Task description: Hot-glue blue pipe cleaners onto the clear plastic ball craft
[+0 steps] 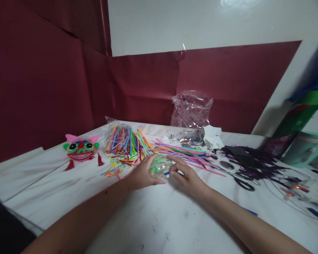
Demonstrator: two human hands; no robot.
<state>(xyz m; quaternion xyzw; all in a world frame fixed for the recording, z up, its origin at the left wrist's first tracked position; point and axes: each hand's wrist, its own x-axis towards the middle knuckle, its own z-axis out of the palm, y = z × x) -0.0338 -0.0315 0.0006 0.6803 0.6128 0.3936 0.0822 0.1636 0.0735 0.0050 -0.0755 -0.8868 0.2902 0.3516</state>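
My left hand (pixel 143 173) is wrapped around a clear, rounded plastic piece (pixel 160 167) with bright green patches on it, held just above the white table. At its right side is my right hand (pixel 184 175), with fingers curled and fingertips at the piece's edge. Anything small between those fingertips is too hard to make out. Behind both hands lies a spread of loose coloured pipe cleaners (pixel 175 150). A bag of pipe cleaners (pixel 122 141) rests to their left.
A colourful animal-face craft (pixel 81 148) with red tassels stands at left. Scissors (pixel 242 181), a dark tangle of strands (pixel 254 162) and a blurred device with red lights (pixel 302 190) are on the right. A crumpled clear bag (pixel 192 109) sits at the back.
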